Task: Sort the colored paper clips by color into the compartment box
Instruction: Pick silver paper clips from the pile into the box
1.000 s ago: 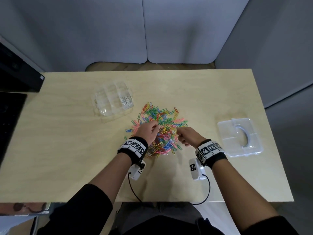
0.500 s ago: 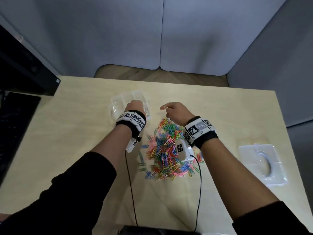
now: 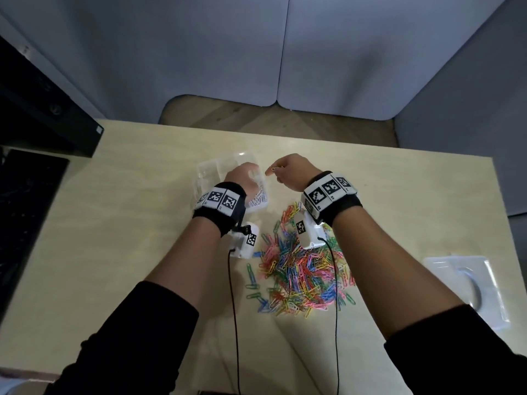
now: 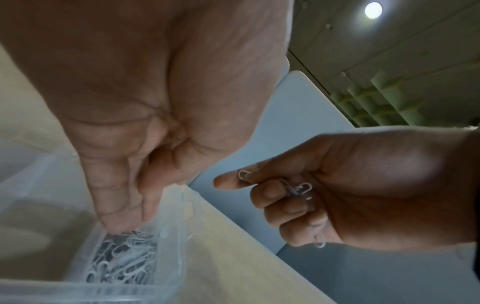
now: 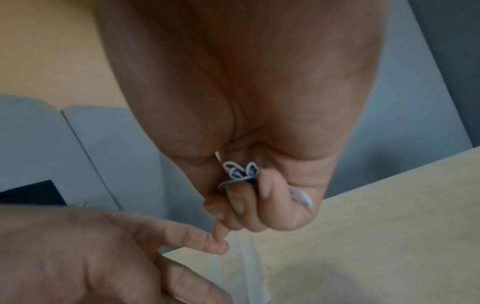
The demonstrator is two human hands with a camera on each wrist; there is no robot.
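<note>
Over the clear plastic compartment box (image 3: 216,169), the head view shows the left hand (image 3: 242,178) above the white-clip compartment, the heap of coloured paper clips (image 3: 299,277) nearer on the pale wooden table (image 3: 114,238), grey partitions behind. Left wrist: its fingers (image 4: 116,205) reach straight, empty. Right wrist: the right hand (image 5: 259,195) pinches several white paper clips (image 5: 239,172); dropped short, they could miss.

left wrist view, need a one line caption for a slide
Left hand reaches fingers-down into the clear box compartment of white clips while the right hand holds more white clips.
</note>
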